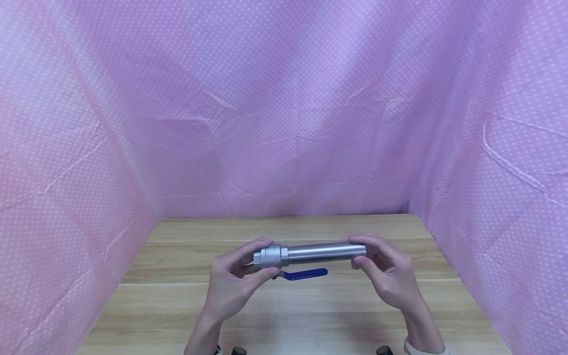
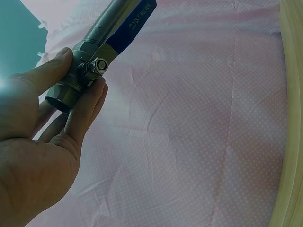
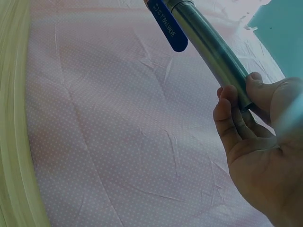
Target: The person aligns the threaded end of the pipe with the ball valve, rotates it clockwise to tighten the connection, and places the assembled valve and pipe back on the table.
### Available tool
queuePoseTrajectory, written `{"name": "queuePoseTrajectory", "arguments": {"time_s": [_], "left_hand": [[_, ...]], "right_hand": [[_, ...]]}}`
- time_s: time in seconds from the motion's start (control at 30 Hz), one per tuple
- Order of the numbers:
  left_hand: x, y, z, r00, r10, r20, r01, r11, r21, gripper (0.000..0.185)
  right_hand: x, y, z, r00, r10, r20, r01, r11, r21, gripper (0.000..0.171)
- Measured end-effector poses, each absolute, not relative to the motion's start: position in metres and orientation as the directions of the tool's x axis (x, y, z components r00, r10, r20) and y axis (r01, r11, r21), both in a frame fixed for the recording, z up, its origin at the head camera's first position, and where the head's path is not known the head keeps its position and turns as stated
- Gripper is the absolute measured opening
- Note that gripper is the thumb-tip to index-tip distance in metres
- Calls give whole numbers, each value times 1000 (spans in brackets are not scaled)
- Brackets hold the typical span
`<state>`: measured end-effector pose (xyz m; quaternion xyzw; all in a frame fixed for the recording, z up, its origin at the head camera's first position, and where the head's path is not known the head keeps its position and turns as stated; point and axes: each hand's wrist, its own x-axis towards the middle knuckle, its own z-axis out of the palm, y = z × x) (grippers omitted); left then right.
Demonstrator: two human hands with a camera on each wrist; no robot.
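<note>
Both hands hold a ball valve [image 1: 268,256] w/ a steel pipe [image 1: 326,252] joined to it, level & just above the wooden worktop [image 1: 177,296]. Left hand [image 1: 235,281] pinches the valve body btwn thumb & fingers; the blue lever handle [image 1: 306,273] hangs underneath. Right hand [image 1: 386,273] curls fingers round the pipe's far end; pink dotted cloth [image 1: 284,123] behind.

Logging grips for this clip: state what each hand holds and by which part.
The left hand pinches the ball valve by its metal body. The right hand grips the far end of the steel pipe joined to it.
</note>
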<state>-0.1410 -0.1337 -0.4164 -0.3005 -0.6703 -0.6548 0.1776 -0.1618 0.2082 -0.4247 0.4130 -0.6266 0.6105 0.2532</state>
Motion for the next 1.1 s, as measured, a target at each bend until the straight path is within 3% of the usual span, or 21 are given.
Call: {"name": "queuePoseTrajectory", "arguments": {"time_s": [0.27, 0.6, 1.1], "left_hand": [[-141, -134, -415, -755, 176, 631, 635, -43, 772, 55], [-141, -134, -415, -752, 167, 638, 638, -59, 768, 57], [-141, -134, -415, -754, 165, 636, 638, -51, 769, 56]], "right_hand": [[-160, 207, -425, -559, -180, 809, -824, 15, -566, 35], [-163, 206, -425, -522, -239, 819, -812, -153, -563, 50], [-162, 207, -423, -509, -235, 828, -835, -99, -541, 52]]}}
